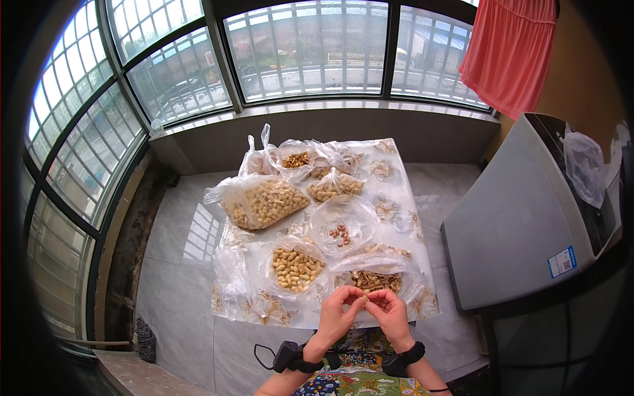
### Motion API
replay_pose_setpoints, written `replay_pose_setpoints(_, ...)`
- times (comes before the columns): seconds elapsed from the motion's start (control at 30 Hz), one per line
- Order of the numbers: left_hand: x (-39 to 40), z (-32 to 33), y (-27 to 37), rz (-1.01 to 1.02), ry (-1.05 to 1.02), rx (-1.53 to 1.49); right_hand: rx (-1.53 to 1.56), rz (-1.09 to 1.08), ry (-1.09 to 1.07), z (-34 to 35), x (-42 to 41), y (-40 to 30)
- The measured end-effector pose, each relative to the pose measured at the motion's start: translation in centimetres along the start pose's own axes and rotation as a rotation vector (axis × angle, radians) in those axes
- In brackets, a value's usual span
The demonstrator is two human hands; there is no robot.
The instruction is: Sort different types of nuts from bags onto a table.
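Observation:
My left hand (341, 313) and my right hand (389, 313) meet at the fingertips over the near edge of the table, pinching one small peanut (365, 298) between them. Just beyond them, a plastic bag holds empty peanut shells (376, 281). Left of that, unshelled peanuts (296, 267) lie in an opened plastic bag. Several reddish shelled peanut kernels (340, 235) rest in a clear plastic bag at the middle of the table. A large bag of unshelled peanuts (265, 203) lies on its side at the back left.
The table has a floral plastic tablecloth (267, 312). Smaller tied bags of peanuts (336, 185) and a bag with dark brown pieces (295, 159) stand at its back. A grey washing machine (520, 222) is at the right, barred windows (307, 49) ahead, and a pink garment (515, 54) hangs above.

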State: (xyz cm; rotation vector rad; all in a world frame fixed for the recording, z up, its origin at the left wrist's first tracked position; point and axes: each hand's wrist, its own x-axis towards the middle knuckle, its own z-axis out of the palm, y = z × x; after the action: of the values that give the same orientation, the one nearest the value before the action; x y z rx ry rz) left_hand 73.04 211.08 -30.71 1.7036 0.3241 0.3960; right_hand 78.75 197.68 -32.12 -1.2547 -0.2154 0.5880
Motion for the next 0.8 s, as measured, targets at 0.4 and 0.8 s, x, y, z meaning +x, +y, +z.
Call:
replay_pose_setpoints(0.4, 0.15, 0.02, -0.34, 0.051, -0.002, 0.029, -0.013, 0.010, -0.003, -0.04, 0.06, 0.03)
replay_pose_setpoints(0.8, 0.02, 0.00, 0.42, -0.144, -0.062, -0.106, 0.007, -0.004, -0.007, -0.05, -0.04, -0.15)
